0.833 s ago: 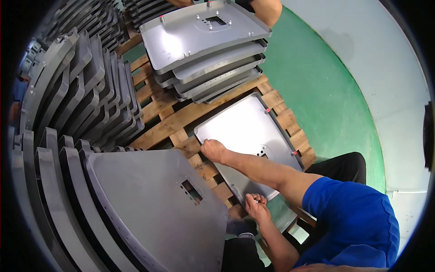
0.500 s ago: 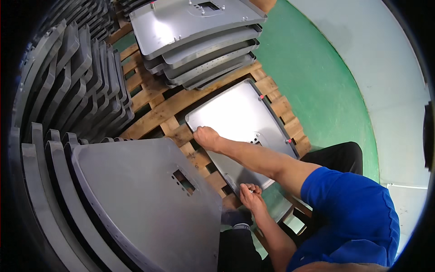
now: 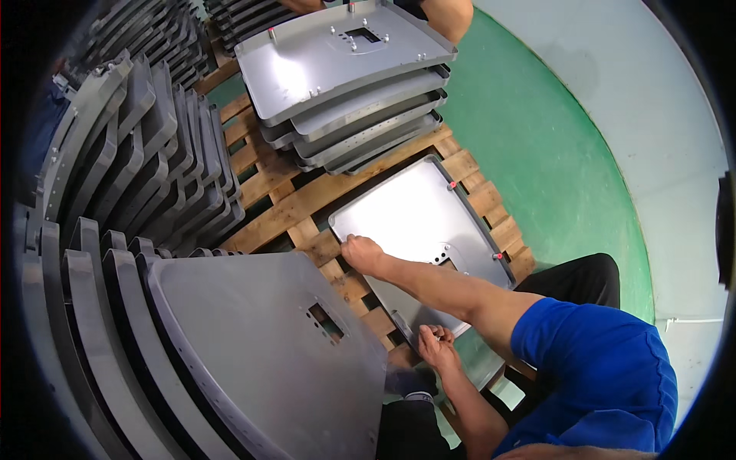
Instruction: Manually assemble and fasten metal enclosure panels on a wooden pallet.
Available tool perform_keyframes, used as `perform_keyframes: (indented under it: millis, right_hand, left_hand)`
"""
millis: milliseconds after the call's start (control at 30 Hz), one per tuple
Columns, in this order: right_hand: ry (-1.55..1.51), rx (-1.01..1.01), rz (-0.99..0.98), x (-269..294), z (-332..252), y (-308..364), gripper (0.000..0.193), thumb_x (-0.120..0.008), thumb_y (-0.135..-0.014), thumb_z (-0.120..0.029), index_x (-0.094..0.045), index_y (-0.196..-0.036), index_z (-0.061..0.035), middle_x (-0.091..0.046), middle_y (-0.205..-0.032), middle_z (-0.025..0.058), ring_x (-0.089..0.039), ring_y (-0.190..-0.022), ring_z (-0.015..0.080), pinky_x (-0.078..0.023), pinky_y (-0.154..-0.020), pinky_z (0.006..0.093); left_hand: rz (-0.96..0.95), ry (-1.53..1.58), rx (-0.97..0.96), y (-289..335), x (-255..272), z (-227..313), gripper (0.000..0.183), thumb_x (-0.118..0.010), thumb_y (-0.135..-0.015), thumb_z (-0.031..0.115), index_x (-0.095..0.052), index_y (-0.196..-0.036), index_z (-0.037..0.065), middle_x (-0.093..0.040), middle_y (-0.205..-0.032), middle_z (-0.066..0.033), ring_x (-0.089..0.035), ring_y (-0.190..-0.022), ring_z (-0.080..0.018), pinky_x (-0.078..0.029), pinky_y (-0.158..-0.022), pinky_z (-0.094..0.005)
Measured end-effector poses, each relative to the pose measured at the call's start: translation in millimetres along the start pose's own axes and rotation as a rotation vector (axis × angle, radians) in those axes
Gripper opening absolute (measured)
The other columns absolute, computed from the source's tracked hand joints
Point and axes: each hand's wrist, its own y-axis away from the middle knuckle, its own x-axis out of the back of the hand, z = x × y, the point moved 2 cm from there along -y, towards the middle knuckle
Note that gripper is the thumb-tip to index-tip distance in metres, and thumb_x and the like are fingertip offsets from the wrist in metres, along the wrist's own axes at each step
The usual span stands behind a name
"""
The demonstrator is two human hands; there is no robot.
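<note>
A shallow grey metal panel (image 3: 414, 199) with raised edges lies on a wooden pallet in front of me. My right hand (image 3: 363, 254) is closed at its left edge, fingers curled down against the rim; anything inside them is hidden. Nearer to me, my left hand (image 3: 438, 349) is closed by the panel's near left corner. A small pale, shiny bit shows between its fingers, too small to name. Red-tipped studs (image 3: 497, 256) stand along the panel's right edge. Part of its cut-out (image 3: 448, 264) shows beyond my right forearm.
Similar panels are stacked flat (image 3: 345, 57) on the wooden pallet (image 3: 307, 201) at the back. Upright panels (image 3: 268, 330) crowd the left side. Another person's hand (image 3: 303, 4) and bare limb (image 3: 451, 17) appear behind the stack. Green floor (image 3: 537, 146) and a pale wall lie right.
The whole scene has shifted slightly down and right in the view. Both hands keep nearly the same places on the panel. Another person's hand now shows at the top edge.
</note>
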Motion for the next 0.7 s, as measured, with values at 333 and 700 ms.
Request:
perform_keyframes:
  millis: [333, 700]
  right_hand:
    - [-0.055, 0.082, -0.001, 5, 13, 3, 0.012, -0.059, -0.075, -0.010, -0.066, -0.078, -0.0009, -0.065, -0.078, 0.0179, -0.067, -0.071, 0.0280, -0.056, -0.065, 0.0355]
    - [-0.006, 0.046, -0.034, 7, 0, 1, 0.013, -0.058, -0.074, -0.009, -0.065, -0.077, 0.0016, -0.063, -0.077, 0.0182, -0.067, -0.073, 0.0273, -0.055, -0.062, 0.0335]
  left_hand:
    - [-0.001, -0.023, -0.006, 1, -5, 3, 0.030, -0.055, -0.096, 0.036, -0.049, -0.079, 0.011, -0.047, -0.071, -0.0005, -0.043, -0.059, -0.0126, -0.034, -0.052, -0.0263]
    - [-0.005, -0.024, -0.002, 1, -1, 7, 0.032, -0.055, -0.095, 0.039, -0.048, -0.080, 0.011, -0.046, -0.069, -0.0002, -0.042, -0.059, -0.0124, -0.033, -0.053, -0.0258]
